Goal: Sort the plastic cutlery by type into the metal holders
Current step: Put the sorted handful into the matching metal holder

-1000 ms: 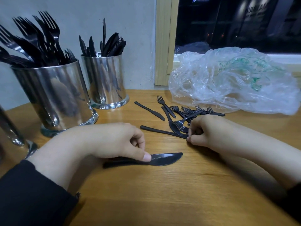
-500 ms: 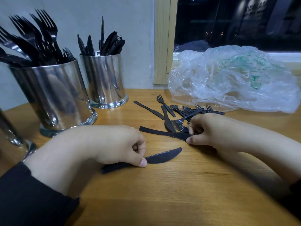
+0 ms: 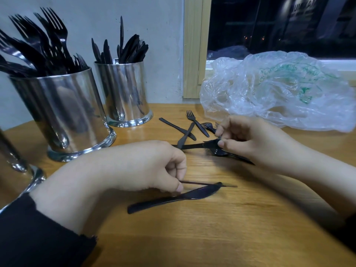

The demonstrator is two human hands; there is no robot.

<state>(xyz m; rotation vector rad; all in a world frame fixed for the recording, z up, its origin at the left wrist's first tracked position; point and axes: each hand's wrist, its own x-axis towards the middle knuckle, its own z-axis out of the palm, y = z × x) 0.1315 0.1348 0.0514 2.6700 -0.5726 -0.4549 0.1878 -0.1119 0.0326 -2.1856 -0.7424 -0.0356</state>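
**Desk:** What do I caption at the left edge?

**Operator:** From my remote feed, a sliver of a third metal holder [image 3: 13,166] clips the frame. Beside it stands the large metal holder [image 3: 63,112], bristling with black plastic forks [image 3: 44,45]. Behind it and to its right, near the grey wall, a smaller metal holder [image 3: 125,93] carries black plastic knives [image 3: 127,49].

**Desk:** And the hands?

**Operator:** I see the left hand [image 3: 123,170], black sleeve [image 3: 38,237] at the wrist, low over the wooden surface [image 3: 212,237]. Its fingers [image 3: 178,187] are curled and pinch a thin black piece seen edge-on [image 3: 208,184]; I cannot tell its type. Directly beneath lies a black knife [image 3: 173,199] flat on the surface, blade pointing right; whether the hand touches it I cannot tell.

**Desk:** Moving right?

**Operator:** A loose scatter of black cutlery [image 3: 188,128] sits mid-surface, knives and forks crossing one another. The right hand [image 3: 256,143] works at its near edge, thumb and fingers [image 3: 221,144] clamped on one end of a black piece [image 3: 194,146] that runs left toward the left hand's knuckles. More forks [image 3: 221,152] lie partly hidden under that hand.

**Desk:** Far right?

**Operator:** A crumpled clear plastic bag [image 3: 279,89] with green print slumps on the surface below a dark window [image 3: 279,26] framed in pale wood.
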